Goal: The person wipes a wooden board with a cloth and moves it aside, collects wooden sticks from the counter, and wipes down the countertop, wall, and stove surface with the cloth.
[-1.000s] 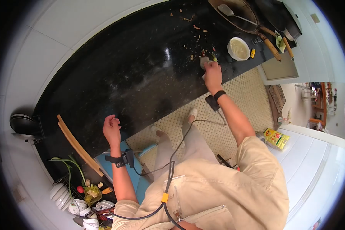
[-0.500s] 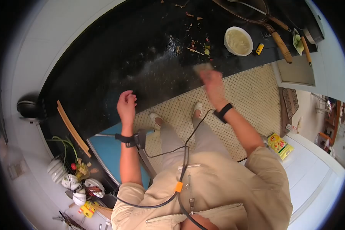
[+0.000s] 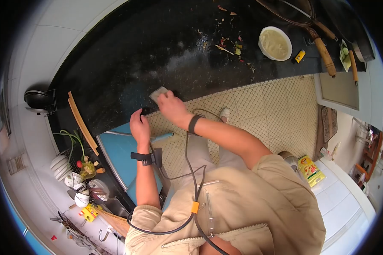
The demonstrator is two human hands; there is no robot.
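My right hand (image 3: 173,109) is closed on a greyish cloth (image 3: 158,94) and presses it on the black countertop (image 3: 115,72) close to the front edge. Just left of it, my left hand (image 3: 139,126) hovers by the counter edge with its fingers curled; whether they hold anything is hidden. Food scraps (image 3: 237,46) and a thin stick (image 3: 224,49) lie farther right on the counter. Beside them stands a white bowl (image 3: 275,43) of pale liquid.
At the right are a yellow small item (image 3: 299,56), a wooden-handled pan (image 3: 323,52) and a dish of green slices (image 3: 345,56). A curved wooden board (image 3: 82,123), spring onions (image 3: 78,142) and stacked bowls (image 3: 61,166) are at the left. A cable hangs before my body.
My right hand has swept left along the counter with the cloth, from near the scraps to beside my left hand. The view has shifted, and my left hand stays near the edge.
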